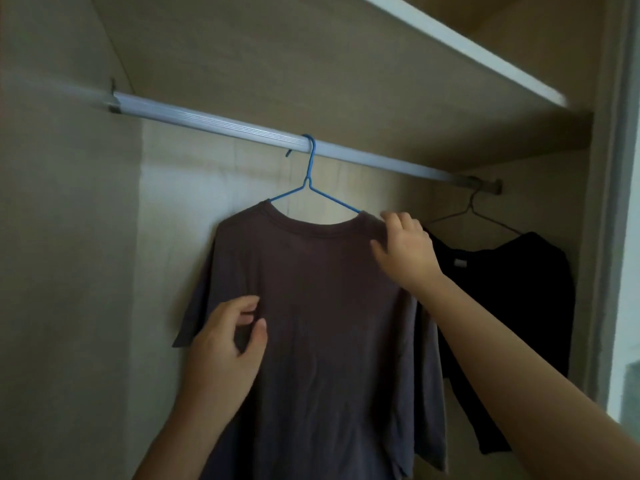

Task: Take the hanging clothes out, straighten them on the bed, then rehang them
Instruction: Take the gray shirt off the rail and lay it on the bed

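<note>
While blue hanger (307, 183) sits hooked on rail (207, 116), right hand (405, 251) curls fingers over brown T-shirt (311, 306) shoulder, likely to steady it. Left hand (225, 341) loosely curled at front, pinch unclear.

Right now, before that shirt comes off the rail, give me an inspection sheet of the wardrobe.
Surface: none in view; clothes hang from the rail.
Job's things: brown T-shirt on blue hanger; black garment on grey hanger, to its right.
Clutter: nothing seen.
Hands: left hand loosely curled at the T-shirt's front, holding nothing; right hand on its shoulder, grip unclear.
Cables: nothing seen.
Surroundings: shelf above the rail.
</note>
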Available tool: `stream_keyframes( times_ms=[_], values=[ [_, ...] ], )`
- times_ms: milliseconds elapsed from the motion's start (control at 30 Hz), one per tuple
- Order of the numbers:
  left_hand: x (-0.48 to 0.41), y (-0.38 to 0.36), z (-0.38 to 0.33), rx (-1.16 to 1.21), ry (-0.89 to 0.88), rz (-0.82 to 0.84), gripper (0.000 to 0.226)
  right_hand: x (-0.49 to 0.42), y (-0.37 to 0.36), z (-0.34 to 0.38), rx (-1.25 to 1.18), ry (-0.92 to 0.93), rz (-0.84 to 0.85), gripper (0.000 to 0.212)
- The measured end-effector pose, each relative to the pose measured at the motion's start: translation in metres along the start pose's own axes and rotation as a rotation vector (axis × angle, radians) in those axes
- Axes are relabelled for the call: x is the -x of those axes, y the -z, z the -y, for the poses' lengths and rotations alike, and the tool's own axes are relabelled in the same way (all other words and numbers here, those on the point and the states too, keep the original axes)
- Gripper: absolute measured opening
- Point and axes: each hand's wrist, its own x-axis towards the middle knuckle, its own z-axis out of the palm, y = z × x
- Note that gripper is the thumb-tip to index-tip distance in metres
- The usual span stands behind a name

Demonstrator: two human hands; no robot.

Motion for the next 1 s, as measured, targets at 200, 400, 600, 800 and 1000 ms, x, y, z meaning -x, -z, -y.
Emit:
stream_keyframes(
  times_ms=[200, 400, 600, 800, 1000],
  values=[
    [-0.004, 0.014, 0.017, -0.049, 0.005, -0.012, 0.027, -0.037, -0.014, 0.001, -0.077, -0.187, 0.123, 0.033],
    [-0.003, 0.018, 0.019, -0.056, 0.017, -0.011, 0.025, -0.055, -0.005, 0.006, -0.441, -0.390, 0.239, 0.030],
    [-0.001, 0.021, 0.017, -0.035, 0.027, -0.021, 0.024, -0.054, 0.011, 0.011, -0.544, -0.431, 0.064, 0.023],
    [0.011, 0.023, 0.011, -0.037, 0.024, -0.021, 0.022, -0.035, 0.020, -0.001, -0.615, -0.471, -0.094, 0.022],
    [0.028, 0.020, -0.004, -0.112, -0.073, -0.077, 0.040, 0.016, 0.024, -0.018, -0.580, -0.431, -0.130, 0.014]
  ],
)
